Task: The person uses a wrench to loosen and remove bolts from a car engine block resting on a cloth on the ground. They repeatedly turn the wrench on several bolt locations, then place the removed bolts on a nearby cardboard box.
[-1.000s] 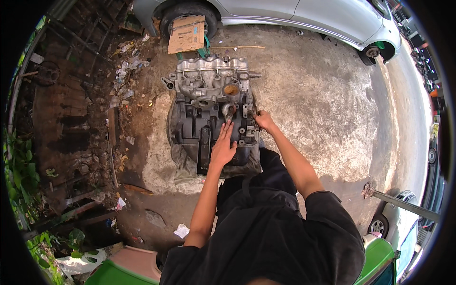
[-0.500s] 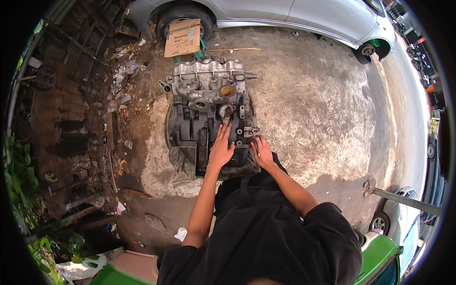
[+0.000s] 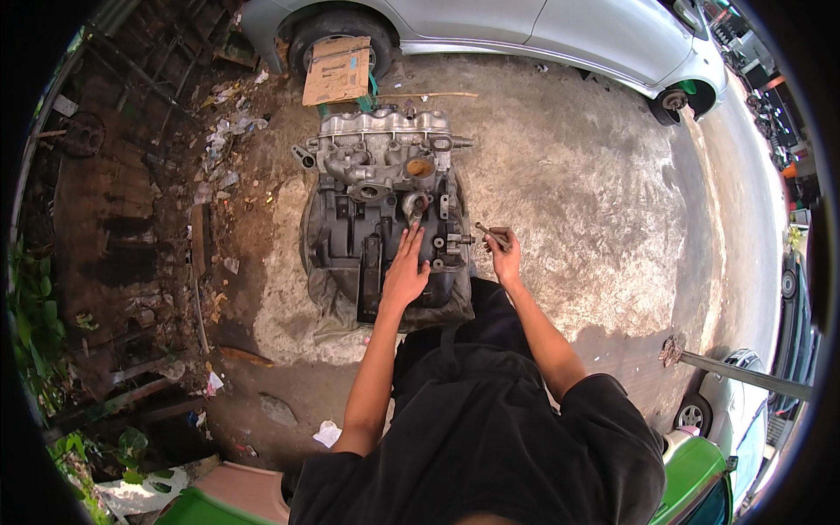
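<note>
An engine, grey metal with a ribbed silvery cover at its far end, lies in front of me on a dark cloth. My left hand rests flat on the block, fingers stretched toward a round metal fitting; it is open. Off the engine's right side, my right hand is raised and closed on a short metal wrench whose slim end points left toward the block. The wrench's other end is partly hidden by the fingers. Closest to it on the engine is a small protruding bracket.
A silver car stands beyond the engine, near a green stool topped with cardboard. A thin stick lies on the concrete. Litter and scrap spread along the left, and a metal pole juts in at right.
My right hand has moved off the engine's near right corner, rightward and slightly away from me, with the wrench now showing. My left hand stays on the block.
</note>
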{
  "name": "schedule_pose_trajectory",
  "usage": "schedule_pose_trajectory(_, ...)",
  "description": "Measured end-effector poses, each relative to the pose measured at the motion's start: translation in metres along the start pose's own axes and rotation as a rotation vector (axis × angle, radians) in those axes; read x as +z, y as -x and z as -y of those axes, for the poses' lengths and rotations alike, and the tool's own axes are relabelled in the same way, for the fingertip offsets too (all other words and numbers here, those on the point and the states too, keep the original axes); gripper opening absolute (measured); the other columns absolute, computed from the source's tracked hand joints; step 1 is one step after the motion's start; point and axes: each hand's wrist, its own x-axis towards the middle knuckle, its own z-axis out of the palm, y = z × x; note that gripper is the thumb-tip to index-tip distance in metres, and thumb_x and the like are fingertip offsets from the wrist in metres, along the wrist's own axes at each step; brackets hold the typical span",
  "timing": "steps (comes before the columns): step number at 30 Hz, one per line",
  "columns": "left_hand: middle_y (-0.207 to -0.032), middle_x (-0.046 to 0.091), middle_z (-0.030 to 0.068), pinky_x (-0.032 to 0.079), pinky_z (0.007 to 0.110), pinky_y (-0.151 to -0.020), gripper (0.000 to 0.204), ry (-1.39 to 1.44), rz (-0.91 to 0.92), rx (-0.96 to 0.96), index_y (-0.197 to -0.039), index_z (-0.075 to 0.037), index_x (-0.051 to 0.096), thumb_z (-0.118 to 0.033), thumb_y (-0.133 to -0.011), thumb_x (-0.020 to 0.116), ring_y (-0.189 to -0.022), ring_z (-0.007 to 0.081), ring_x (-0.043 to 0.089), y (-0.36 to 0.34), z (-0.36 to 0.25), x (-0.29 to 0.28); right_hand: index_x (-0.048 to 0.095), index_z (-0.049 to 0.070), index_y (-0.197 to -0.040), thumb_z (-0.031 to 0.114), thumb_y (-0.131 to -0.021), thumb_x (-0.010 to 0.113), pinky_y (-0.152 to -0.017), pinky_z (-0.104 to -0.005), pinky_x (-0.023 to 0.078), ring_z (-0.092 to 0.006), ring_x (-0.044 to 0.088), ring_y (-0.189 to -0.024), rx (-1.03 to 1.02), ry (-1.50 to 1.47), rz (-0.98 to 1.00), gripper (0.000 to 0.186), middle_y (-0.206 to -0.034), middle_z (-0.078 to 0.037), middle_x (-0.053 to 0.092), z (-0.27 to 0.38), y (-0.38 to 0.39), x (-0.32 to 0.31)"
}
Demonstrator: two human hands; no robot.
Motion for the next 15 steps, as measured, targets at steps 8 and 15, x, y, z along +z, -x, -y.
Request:
schedule_pose_trajectory(8,-0.174,0.016,-0.0033,0.045,0.04,-0.116,0.073,-0.03,0.025,-0.011,-0.164,-0.016,0.027,-0.012,-0.097,0.058,-0.159,0.0209,0.017,0.0,-0.003,-0.002,0.061,-0.002,-0.105,0.024,-0.106,0.064,-0.06,-0.0317,0.052,-0.0159,0.063,-0.065,0.146,-0.265,-0.192,0.027,-0.078,-0.009,0.067,-0.004,-0.029,0.009)
schedule_pose_trajectory(15,-0.174,0.015,-0.0044,0.045,0.04,-0.117,0.074,-0.026,0.027,-0.026,-0.164,-0.018,0.027,-0.012,-0.097,0.058,-0.159,0.0198,0.017,0.0,-0.004,-0.003,0.056,-0.003,-0.106,0.03,-0.108,0.051,-0.05,-0.0344,0.048,-0.0189,0.06,-0.056,0.435,0.147,0.183,0.033,-0.077,-0.012,0.067,-0.011,-0.058,0.015)
